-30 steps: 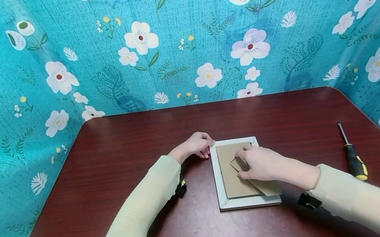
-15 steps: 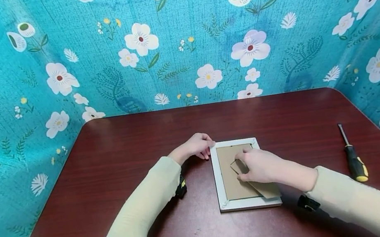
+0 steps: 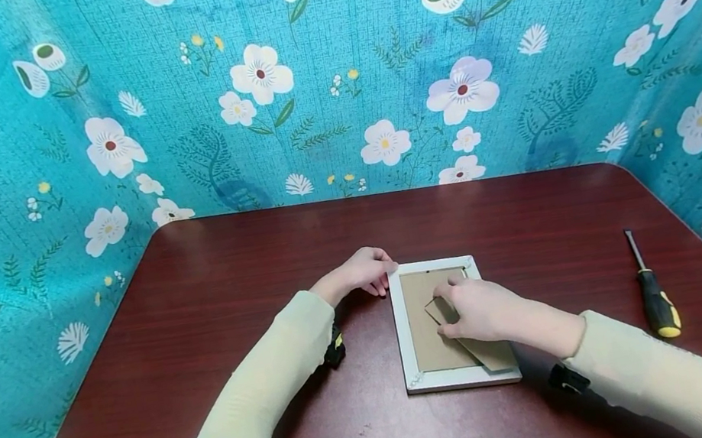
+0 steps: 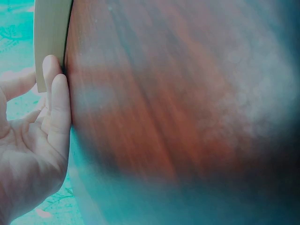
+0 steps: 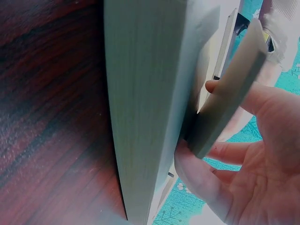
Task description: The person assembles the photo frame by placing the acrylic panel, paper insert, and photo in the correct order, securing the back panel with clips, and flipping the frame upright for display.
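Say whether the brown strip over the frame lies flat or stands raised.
Raised: in the right wrist view, the brown strip angles away from the frame, held by the right hand.

Table (image 3: 278, 239): 1. On it, white frame (image 3: 403, 330): 1, between the table's left and right edges. Brown backing board (image 3: 422, 331): 1, inside the frame's four edges. Brown stand leg (image 3: 492, 352): 1, running toward the frame's near right corner. Screwdriver (image 3: 654, 292): 1, near the table's right edge. Hands: 2, namely 1 left hand (image 3: 366, 269) at the frame's far left corner, 1 right hand (image 3: 480, 306) on the stand leg. Cream sleeves (image 3: 272, 372): 2, one per arm. Black wrist devices (image 3: 569, 378): 2, one per wrist. Floral cloth (image 3: 317, 100) beyond the table's edges: number of pieces not determinable.
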`<state>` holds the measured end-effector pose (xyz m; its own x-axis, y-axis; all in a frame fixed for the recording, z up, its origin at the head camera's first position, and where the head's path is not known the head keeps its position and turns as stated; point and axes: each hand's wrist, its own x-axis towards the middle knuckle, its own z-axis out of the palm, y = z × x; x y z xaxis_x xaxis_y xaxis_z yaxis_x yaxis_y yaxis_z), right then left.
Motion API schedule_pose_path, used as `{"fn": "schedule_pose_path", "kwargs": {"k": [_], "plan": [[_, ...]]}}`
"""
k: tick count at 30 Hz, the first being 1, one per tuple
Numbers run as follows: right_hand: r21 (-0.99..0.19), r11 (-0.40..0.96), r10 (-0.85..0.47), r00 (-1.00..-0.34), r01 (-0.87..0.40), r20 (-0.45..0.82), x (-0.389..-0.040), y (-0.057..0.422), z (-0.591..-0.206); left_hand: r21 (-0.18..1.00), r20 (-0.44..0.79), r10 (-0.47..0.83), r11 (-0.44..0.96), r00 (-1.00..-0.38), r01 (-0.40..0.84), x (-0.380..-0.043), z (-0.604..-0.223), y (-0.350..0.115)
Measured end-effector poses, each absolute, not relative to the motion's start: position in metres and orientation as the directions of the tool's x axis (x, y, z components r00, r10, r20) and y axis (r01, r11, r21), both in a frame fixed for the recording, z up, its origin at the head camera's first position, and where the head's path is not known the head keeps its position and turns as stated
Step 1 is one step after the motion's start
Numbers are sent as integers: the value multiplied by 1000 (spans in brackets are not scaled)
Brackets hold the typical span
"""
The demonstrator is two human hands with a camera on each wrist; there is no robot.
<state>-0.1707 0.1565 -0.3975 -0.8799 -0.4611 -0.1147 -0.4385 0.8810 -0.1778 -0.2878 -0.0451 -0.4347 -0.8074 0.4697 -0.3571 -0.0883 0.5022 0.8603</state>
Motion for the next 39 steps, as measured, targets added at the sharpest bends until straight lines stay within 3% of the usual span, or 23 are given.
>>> {"fn": "schedule_pose_path", "kwargs": {"k": [20,27,39], "plan": [[-135,885,-459,-885,-446,-84,-170,157,-402,857,-360,472,509,-805,-85,-287,-434,-46],[-49,884,-468,-880,-465,-79,-170,158,-400,839,-323,480,543,-815,-13,-285,-434,-47],[-21,883,-470,-879,-470,-85,-168,158,-398,812,-297,464,583,-834,36,-282,-433,-46]]}}
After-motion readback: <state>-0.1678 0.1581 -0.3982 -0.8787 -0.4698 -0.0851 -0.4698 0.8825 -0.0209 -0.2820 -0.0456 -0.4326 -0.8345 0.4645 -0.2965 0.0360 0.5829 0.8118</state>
